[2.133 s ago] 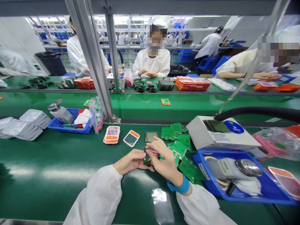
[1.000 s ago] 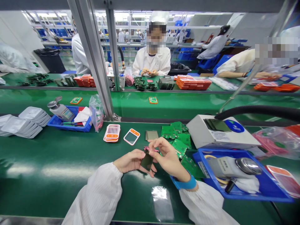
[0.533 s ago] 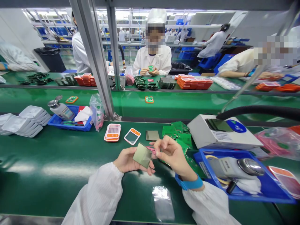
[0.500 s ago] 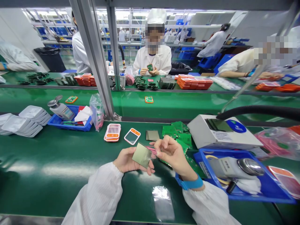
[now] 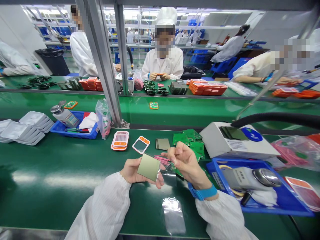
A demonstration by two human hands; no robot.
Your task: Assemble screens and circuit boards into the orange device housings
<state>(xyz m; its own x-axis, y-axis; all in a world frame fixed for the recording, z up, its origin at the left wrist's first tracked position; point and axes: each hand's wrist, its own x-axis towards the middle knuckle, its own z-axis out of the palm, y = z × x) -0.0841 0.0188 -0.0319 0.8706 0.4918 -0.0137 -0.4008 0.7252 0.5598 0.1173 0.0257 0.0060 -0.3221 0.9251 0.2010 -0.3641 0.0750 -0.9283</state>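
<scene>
Apparently, clear film [image 5: 167, 167] was partly off the panel [image 5: 148, 167].
The left hand [image 5: 131, 170], half-curled, held the panel above the bench [image 5: 62, 200]; the right hand [image 5: 188, 163] seemingly pinched the film.

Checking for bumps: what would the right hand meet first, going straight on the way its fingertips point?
Leftward from the right hand, probably the pink strips, then the panel in the left hand; depth is unclear, so it might pass above them.
</scene>
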